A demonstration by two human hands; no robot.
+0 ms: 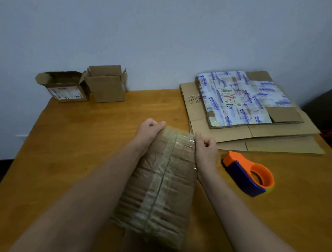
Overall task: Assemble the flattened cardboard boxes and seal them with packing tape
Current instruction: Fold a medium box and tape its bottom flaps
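Box (pixel 159 182): seems light, stiff, slick-faced; I'd grip edges.
Hands: left hand (pixel 150 130), right hand (pixel 205 147) curled on 12 o'clock corners.

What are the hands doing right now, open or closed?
Left hand: closed, gripping the box at its far corner.
Right hand: closed, pinching the box's right edge.

The box (pixel 163 178) between the left hand (pixel 149 130) and right hand (pixel 205 149) is ribbed brown cardboard under crinkly, slightly shiny clear tape. The table (pixel 77 147) looks like smooth varnished wood. Right of the right hand, the tape dispenser (pixel 247 172) is slick orange-and-blue plastic. Beyond it, the flat sheets (pixel 227 133) are matt cardboard, and the top sheet (pixel 235 99) is plastered in glossy printed tape.
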